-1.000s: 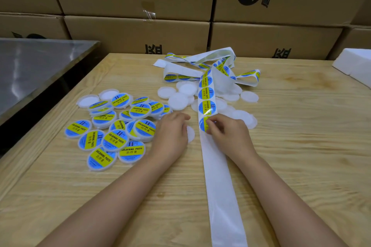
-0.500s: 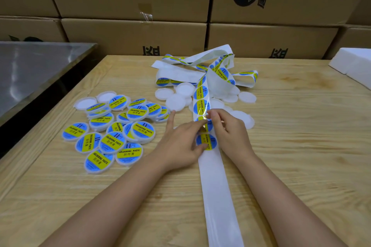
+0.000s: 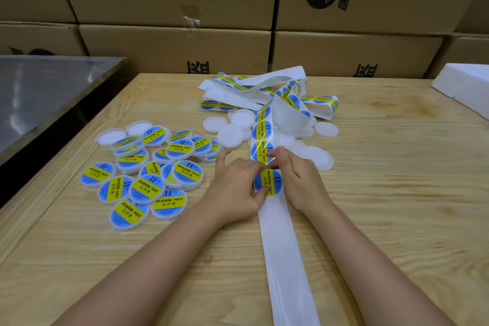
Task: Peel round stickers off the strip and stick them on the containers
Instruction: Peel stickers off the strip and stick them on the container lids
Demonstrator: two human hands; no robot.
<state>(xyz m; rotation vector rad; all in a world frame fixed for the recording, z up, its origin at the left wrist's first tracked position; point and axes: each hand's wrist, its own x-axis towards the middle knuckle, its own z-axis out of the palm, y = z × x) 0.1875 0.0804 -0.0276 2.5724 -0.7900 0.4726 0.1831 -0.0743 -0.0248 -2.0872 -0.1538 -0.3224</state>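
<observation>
Sticker [image 3: 268, 182], round, blue w/ yellow band, lies face up between both grips, on the white strip [image 3: 287, 259]. L grip [image 3: 234, 184] pinches its left edge: thumb at the near rim, curled fingers at the far rim, forefinger stuck out straight, off the sticker. Can't tell if a container sits under it. R grip [image 3: 300, 180] is just right of the sticker, fingers curled, thumb & fingertips nipping the strip at the sticker's far edge. Strip runs bare from the grips back toward the person; beyond the grips it carries more stickers up into a tangled heap [image 3: 287, 120]. Unlabelled containers [image 3: 230, 135], plain white, lie just beyond the grips, round the heap. Labelled containers [image 3: 186, 173] are piled left of L grip, near but apart. All on a wood desk [image 3: 397, 193]. Cardboard boxes [image 3: 172, 47] are stacked far beyond; foam block [image 3: 465, 82] far right.
</observation>
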